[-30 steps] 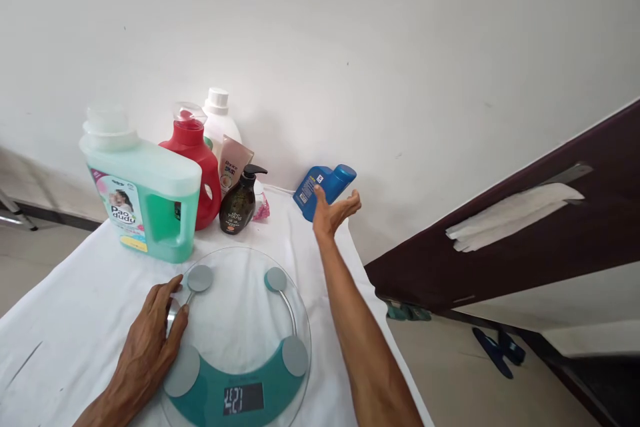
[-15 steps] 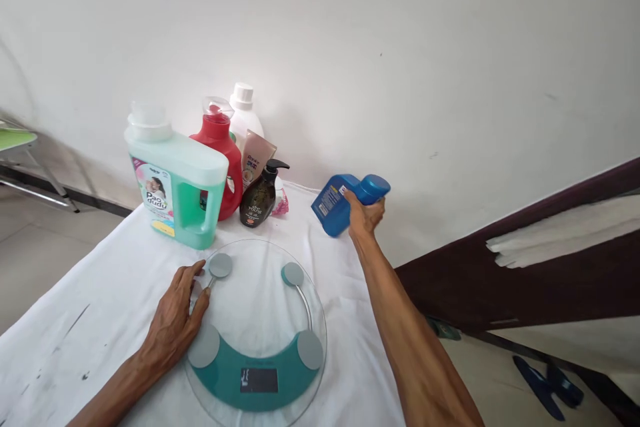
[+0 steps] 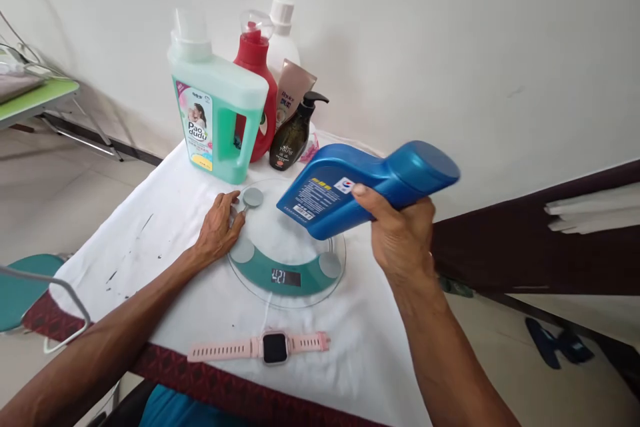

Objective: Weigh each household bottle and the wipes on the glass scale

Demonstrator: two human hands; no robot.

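In my right hand [image 3: 403, 233] is a blue bottle [image 3: 345, 187], tilted with its cap to the upper right and its label facing me. My fingers wrap round it near the neck, and its base hangs over the scale. On the white cloth lies the round glass bathroom scale [image 3: 287, 280], with a teal band and a lit display. My left hand [image 3: 220, 227] rests on the scale's left edge beside a grey foot, thumb and fingers apart, holding nothing.
Behind the scale stand a green detergent jug [image 3: 220, 87], a red bottle [image 3: 255, 60], a white bottle [image 3: 283, 40], a pink tube [image 3: 295, 87] and a dark pump bottle [image 3: 293, 137]. A pink smartwatch [image 3: 275, 347] lies near the front edge. The wall rises behind.
My right hand has brought the blue bottle closer and over the scale. My left hand stays at the scale's edge. The view has shifted, bringing the smartwatch in, and the display reading differs.
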